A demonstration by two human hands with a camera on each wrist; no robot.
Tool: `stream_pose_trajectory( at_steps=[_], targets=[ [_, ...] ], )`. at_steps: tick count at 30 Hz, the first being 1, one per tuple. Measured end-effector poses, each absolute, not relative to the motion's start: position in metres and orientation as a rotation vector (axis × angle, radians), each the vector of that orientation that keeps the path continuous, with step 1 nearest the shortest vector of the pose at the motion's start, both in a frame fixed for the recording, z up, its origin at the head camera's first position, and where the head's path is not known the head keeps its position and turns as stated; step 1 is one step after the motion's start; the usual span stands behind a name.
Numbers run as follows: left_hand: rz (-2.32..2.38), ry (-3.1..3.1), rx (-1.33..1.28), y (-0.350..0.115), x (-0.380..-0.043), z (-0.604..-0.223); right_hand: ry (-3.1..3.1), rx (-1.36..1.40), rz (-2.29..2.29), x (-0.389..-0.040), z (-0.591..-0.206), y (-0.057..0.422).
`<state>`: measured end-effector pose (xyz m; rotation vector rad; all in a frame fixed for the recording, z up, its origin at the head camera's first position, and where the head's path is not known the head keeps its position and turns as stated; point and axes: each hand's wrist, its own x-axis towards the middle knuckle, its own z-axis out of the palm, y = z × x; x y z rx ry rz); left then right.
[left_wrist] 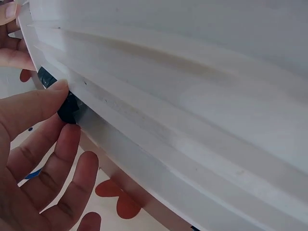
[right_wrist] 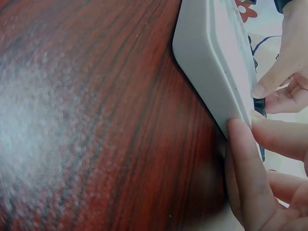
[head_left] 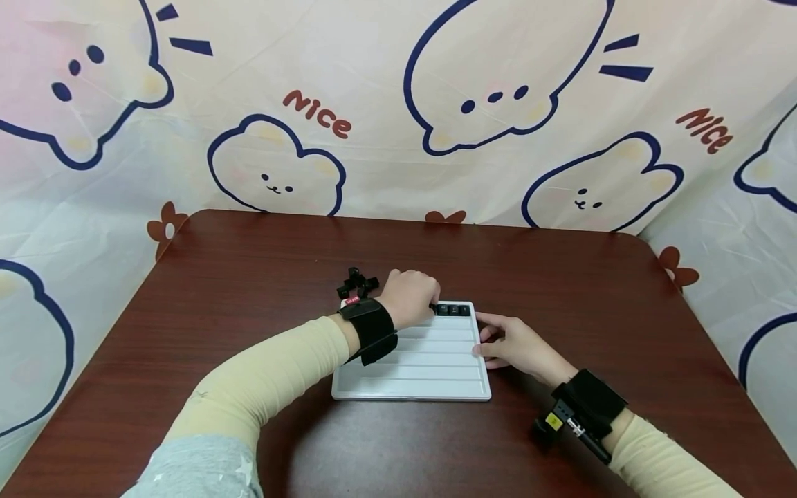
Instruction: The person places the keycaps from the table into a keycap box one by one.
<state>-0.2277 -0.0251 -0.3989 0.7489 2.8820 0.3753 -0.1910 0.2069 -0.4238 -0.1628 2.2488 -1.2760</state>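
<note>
A white ridged tray [head_left: 429, 356] lies on the table, its grooves running side to side. Several small black square pieces [head_left: 454, 310] sit in a row along its far edge, toward the right corner. My left hand [head_left: 407, 297] reaches over the tray to that row. Between thumb and fingertips it pinches a black piece [left_wrist: 70, 108] at the tray's edge, while its other fingers spread loosely. My right hand [head_left: 513, 346] grips the tray's right side, thumb at the rim [right_wrist: 240, 108] and fingers along the outer wall.
Small black blocky pieces [head_left: 358, 280] show just past my left wrist, beside a red bit. Both wrists carry black straps [head_left: 588, 401]. The dark brown table [head_left: 280, 252] has a patterned cloth [head_left: 380, 166] hanging behind and at its sides.
</note>
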Motion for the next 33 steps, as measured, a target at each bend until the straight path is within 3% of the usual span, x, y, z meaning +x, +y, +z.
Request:
stream_pose_trajectory(
  at_steps=[33],
  targets=[
    [0.466,2.870,0.714,-0.0294,-0.2246,-0.4001,2.252,-0.162,-1.266,-0.1887,-0.4213,0.2049]
  ],
)
